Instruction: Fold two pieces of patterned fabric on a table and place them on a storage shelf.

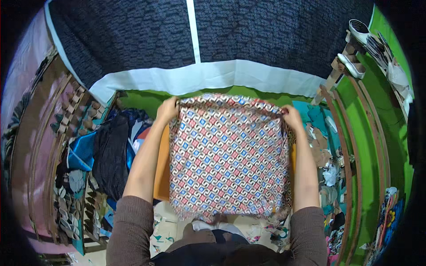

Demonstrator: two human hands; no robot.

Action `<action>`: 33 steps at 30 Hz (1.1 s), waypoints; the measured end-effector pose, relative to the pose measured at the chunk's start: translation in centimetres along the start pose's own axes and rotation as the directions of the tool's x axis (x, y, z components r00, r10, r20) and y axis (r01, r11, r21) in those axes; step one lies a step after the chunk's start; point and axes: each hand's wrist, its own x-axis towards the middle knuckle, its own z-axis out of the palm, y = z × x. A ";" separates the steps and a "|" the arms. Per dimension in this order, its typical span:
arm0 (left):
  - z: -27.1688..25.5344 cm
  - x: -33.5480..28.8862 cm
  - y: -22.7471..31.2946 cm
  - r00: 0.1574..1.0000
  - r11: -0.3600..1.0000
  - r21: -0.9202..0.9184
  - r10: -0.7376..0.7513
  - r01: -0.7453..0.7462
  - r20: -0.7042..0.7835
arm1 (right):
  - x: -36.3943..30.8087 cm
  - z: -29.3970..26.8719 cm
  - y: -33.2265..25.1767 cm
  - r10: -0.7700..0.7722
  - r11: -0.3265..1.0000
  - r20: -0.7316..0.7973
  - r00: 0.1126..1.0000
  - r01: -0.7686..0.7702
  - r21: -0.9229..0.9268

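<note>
A patterned cloth (228,159), printed in cream, red, blue and dark brown, is stretched out in front of me. My left hand (167,111) is closed on its far left corner, and my right hand (291,118) pinches the far right corner. Between the two hands the top edge looks rolled or folded over. The lower edge is ragged and hangs near my lap. Behind the cloth an orange-brown surface (163,170) shows at the left side; most of it is hidden.
Dark fabric (108,150) lies heaped at the left, beside a rack of shoe-shaped pieces (69,217). Wooden rails (350,177) and scraps (328,175) line the right. A white shoe (350,66) sits at upper right. A dark curtain with a white hem (213,73) hangs ahead.
</note>
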 end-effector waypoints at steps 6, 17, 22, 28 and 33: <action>9.0 3.0 -5.6 0.963 0.966 -0.188 -0.131 0.177 0.234 | 2.1 6.2 7.1 0.378 0.883 0.369 0.849 -0.450 0.132; 15.7 7.9 -2.6 0.991 0.975 0.204 -0.067 0.090 -0.115 | 3.4 14.7 2.4 0.194 0.863 -0.232 0.953 -0.278 -0.421; 18.0 -6.5 3.4 0.933 0.980 0.007 0.186 -0.198 0.307 | -7.8 20.7 -1.4 0.151 0.878 0.111 0.982 -0.082 -0.472; 18.2 -12.4 2.7 0.956 0.974 0.097 0.179 -0.206 0.234 | -10.0 21.3 -0.8 0.107 0.907 0.108 0.988 -0.052 -0.418; 17.9 -16.4 2.2 0.977 0.973 0.166 0.130 -0.159 0.172 | -14.0 19.7 -1.7 0.132 0.936 0.129 0.983 -0.080 -0.344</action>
